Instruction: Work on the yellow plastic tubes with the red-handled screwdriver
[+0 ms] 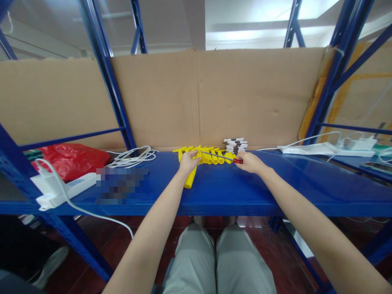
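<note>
My left hand (189,160) is closed on a yellow tube-shaped piece (190,179), whose round end points toward me over the blue shelf. My right hand (249,162) grips a screwdriver by its red handle (238,161). The thin metal shaft (216,154) runs left, and its tip lies at the top of the yellow piece by my left fingers. Behind my hands stands a row of several similar yellow pieces (215,160). A stack of white and dark small parts (235,145) sits just behind my right hand.
On the left are a red plastic bag (73,159), a white power strip (76,183) and coiled white cable (134,157). White packaging (309,149) and another strip lie at the right. Cardboard (159,102) backs the blue shelf (226,192). A shoe (52,265) shows at lower left.
</note>
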### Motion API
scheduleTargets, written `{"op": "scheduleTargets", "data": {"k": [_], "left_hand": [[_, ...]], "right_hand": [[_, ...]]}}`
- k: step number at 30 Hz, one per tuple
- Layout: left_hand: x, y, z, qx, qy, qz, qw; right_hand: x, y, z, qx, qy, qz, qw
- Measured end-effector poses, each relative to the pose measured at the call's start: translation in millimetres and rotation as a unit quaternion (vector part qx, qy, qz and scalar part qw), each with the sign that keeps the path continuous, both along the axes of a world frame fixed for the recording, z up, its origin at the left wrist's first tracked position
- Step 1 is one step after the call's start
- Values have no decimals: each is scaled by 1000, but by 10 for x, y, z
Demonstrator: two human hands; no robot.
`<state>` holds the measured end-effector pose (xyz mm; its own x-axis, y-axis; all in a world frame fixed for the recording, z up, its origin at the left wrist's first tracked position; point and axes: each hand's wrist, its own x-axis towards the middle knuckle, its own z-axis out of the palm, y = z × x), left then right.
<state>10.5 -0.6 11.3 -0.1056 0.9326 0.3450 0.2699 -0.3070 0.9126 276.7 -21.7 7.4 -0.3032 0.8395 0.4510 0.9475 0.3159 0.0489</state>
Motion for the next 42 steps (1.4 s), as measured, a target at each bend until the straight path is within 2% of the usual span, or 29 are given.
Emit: {"op": "scheduleTargets", "data": {"k": [9,15,21,26,34,38,42], "left_hand": [[11,-45,24,8,32,14,999],[19,-68,31,-14,38,17,999],[9,-9,-5,3,45,12,999],[18,4,-9,6,53,5,999],[21,-47,31,-12,65,14,998],[8,-8,4,-1,53,13,999],[6,22,-18,13,51,8,999]], "right_hand": [[-36,-26,-8,-7,32,-25,999],[-53,-72,32,-9,8,-44,999],[-68,-57,44,3,1,-57,998],[-95,-74,60,-33,2,-92,995],[-58,-88,72,-78,20,-53,995],[-17,-29,48,-38,4,-36,999],[-22,-40,61,-8,0,-73,997]]}}
